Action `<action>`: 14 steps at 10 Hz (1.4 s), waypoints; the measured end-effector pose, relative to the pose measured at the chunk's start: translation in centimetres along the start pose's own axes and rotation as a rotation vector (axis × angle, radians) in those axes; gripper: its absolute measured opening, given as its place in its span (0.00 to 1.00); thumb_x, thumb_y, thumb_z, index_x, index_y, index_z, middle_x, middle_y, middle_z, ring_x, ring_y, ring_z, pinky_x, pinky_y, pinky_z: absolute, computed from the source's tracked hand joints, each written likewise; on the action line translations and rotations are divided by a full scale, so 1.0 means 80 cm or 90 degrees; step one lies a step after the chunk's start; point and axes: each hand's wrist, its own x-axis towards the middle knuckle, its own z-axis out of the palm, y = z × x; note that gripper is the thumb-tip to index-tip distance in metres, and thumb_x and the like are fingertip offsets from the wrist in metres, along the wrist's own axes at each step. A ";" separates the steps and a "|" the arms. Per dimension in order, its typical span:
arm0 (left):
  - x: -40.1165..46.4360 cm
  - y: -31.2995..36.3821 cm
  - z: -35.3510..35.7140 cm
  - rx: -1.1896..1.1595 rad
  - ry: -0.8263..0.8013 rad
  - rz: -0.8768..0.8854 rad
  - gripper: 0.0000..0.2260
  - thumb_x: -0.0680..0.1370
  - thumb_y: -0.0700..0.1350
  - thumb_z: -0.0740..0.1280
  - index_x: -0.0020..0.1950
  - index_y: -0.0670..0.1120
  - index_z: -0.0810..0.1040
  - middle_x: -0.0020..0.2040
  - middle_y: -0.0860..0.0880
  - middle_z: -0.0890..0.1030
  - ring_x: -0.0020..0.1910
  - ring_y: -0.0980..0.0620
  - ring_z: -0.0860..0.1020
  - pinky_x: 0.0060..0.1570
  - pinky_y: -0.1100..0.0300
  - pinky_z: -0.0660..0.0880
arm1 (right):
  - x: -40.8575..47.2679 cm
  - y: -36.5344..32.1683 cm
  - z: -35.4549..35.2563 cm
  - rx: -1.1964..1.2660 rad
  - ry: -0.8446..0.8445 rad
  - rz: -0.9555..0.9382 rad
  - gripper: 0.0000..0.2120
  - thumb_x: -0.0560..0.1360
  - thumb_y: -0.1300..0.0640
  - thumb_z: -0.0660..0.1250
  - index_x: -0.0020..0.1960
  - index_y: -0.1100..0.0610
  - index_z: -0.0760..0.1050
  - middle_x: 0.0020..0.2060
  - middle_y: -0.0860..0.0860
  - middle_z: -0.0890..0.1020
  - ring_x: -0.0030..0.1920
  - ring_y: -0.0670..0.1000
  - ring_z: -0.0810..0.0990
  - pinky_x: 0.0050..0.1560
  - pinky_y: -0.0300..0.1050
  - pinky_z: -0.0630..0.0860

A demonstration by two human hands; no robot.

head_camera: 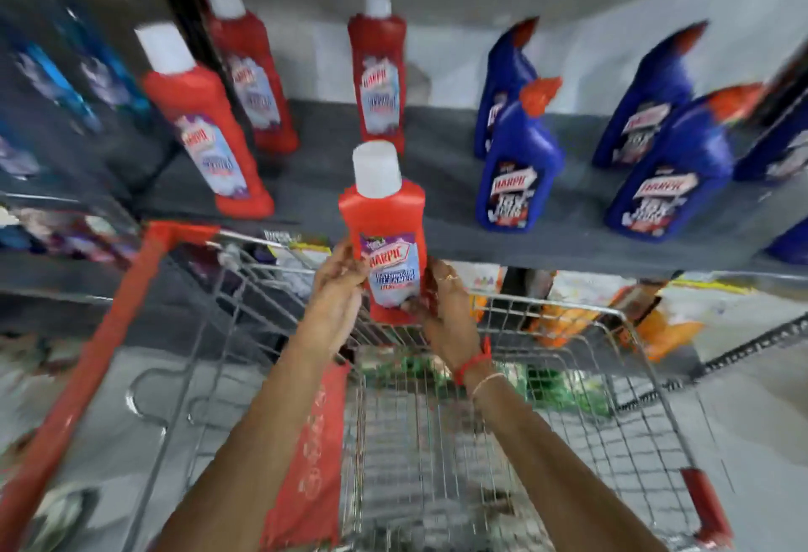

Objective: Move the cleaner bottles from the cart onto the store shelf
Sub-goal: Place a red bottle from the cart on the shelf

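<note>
Two hands clasped on one red cleaner bottle [384, 228], held upright above the far rim of the wire cart [546, 311] and just short of the grey shelf [437, 201] edge: left hand [339, 285] wrapped round the left side at label height, right hand [446, 302] cupped against the lower right side, ring on one finger, red thread and thin bangle at the wrist. White cap on top, label read as "HARPIC" in a red banner, smaller blue lettering beneath too blurred to read. Already stood on the shelf: three more red bottles, namely near-left red bottle [205, 123], back-left red bottle [251, 75] and middle red bottle [379, 66], all white-capped with the same "HARPIC" label. To the right, blue bottles with angled orange-red caps: front blue bottle [520, 158] and right blue bottle [673, 167], each marked "HARPIC" above a dark panel of illegible print, with back blue bottle [503, 83] and far blue bottle [651, 92] behind them. Cart trimmed in red plastic, a red flap with faint unreadable white printing hung over its near side. Green packaging glimpsed through the mesh at the bottom, blurred. Orange packets [564, 320] on the lower shelf beyond the cart, indistinct.
</note>
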 end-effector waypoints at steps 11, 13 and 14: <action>0.071 0.063 0.079 0.106 0.380 0.176 0.15 0.76 0.34 0.62 0.62 0.35 0.70 0.43 0.49 0.75 0.43 0.52 0.74 0.44 0.60 0.73 | 0.114 -0.004 -0.012 -0.097 0.104 -0.207 0.25 0.72 0.70 0.64 0.68 0.62 0.64 0.65 0.58 0.72 0.63 0.54 0.73 0.65 0.47 0.72; 0.036 0.006 0.162 0.170 0.273 0.244 0.06 0.75 0.39 0.62 0.50 0.38 0.73 0.38 0.48 0.74 0.37 0.52 0.71 0.40 0.52 0.69 | 0.075 0.045 -0.122 -0.133 0.365 -0.199 0.14 0.70 0.72 0.61 0.54 0.64 0.76 0.54 0.58 0.80 0.51 0.49 0.77 0.52 0.35 0.74; 0.030 -0.010 0.229 0.204 0.151 0.229 0.03 0.77 0.39 0.62 0.44 0.45 0.73 0.34 0.52 0.74 0.30 0.64 0.73 0.34 0.66 0.71 | 0.075 0.041 -0.189 -0.022 0.494 -0.163 0.14 0.70 0.73 0.61 0.54 0.65 0.74 0.46 0.58 0.78 0.47 0.52 0.76 0.50 0.30 0.73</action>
